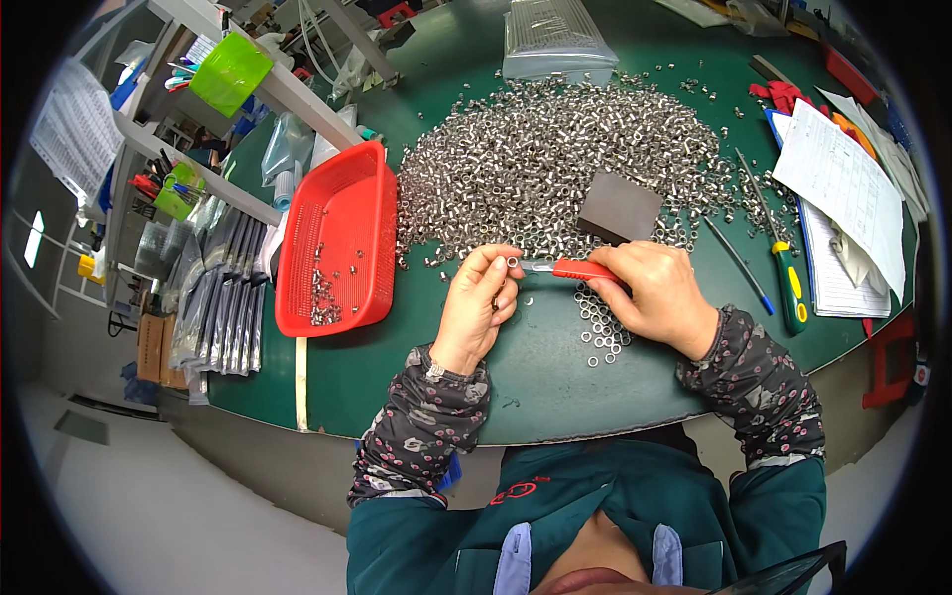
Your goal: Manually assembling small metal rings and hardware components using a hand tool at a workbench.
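Pinched between the thumb and fingers of my left hand [474, 309] is a small metal ring [512, 263]. My right hand [656, 296] is wrapped round the red handle of a utility knife [577, 269]. Its blade points left and reaches close to the ring; whether it touches, I cannot tell. Under and beside my right hand lies a small group of loose metal rings [603, 332]. Just beyond both hands spreads a large heap of short shiny metal rings [545, 149]. A dark grey block [620, 206] sits at the heap's near right side.
A red plastic basket [383, 233] with some metal pieces stands at left. Further left are stacked bagged parts [220, 297]. On the right lie a yellow-green-handled screwdriver [790, 288], a pen [739, 266] and papers [841, 164]. Clear plastic trays [558, 40] rest behind the heap.
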### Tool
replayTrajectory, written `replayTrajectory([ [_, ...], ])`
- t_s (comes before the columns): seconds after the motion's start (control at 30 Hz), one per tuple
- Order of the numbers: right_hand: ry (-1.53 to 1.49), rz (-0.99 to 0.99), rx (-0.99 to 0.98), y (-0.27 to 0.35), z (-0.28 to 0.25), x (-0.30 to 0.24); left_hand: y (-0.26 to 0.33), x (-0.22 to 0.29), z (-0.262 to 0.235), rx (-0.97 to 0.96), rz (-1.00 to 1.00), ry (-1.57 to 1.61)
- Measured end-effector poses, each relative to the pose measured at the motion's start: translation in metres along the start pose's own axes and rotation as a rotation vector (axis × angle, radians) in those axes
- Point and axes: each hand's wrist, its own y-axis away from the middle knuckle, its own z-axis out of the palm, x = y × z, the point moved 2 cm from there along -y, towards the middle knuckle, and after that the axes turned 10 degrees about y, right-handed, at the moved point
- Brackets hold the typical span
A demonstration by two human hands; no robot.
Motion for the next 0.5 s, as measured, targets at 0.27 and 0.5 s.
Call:
replayTrajectory([
  [0.27,-0.001,-0.012,-0.011,0.0013,0.0016,0.0013,0.0013,-0.0007,0.0026,-0.001,-0.028,-0.044],
  [0.5,0.005,0.009,0.047,-0.0015,-0.0042,0.0020,-0.0001,-0.0001,-0.0040,0.012,-0.059,0.050],
])
